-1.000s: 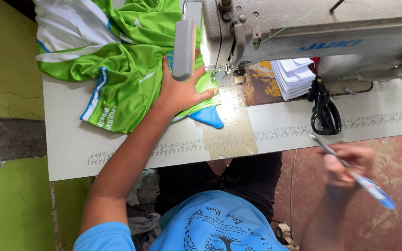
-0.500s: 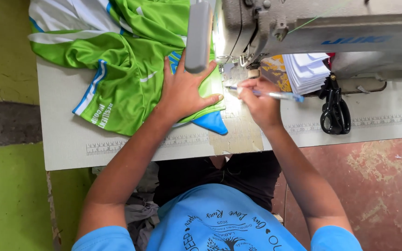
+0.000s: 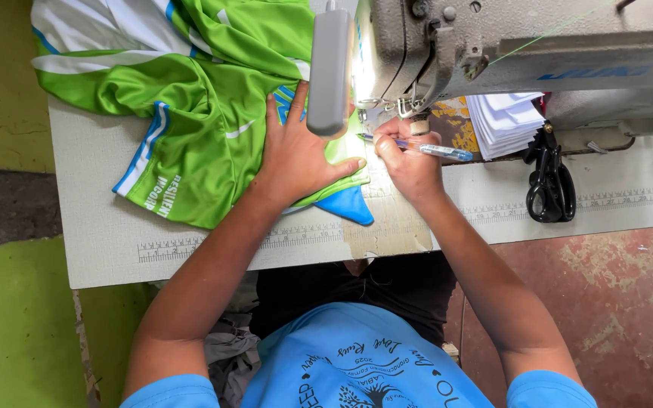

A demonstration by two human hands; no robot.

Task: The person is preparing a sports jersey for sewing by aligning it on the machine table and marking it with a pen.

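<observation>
A bright green sports garment (image 3: pixel 198 98) with white and blue stripes lies bunched on the sewing table (image 3: pixel 100 249). My left hand (image 3: pixel 296 155) presses flat on it beside the needle area of the grey sewing machine (image 3: pixel 508 53). A blue fabric corner (image 3: pixel 348 205) sticks out under that hand. My right hand (image 3: pixel 410 162) grips a blue pen (image 3: pixel 428 149), its tip pointing left at the fabric just below the presser foot.
Black scissors (image 3: pixel 549 181) lie on the table at the right, near a stack of white paper pieces (image 3: pixel 504 121). A grey lamp head (image 3: pixel 330 68) hangs over my left hand. A printed ruler strip (image 3: pixel 190 245) runs along the table's front edge.
My right hand came up from beside my lap to the needle area with the pen, then settled closer to the presser foot. My left hand stayed on the garment.
</observation>
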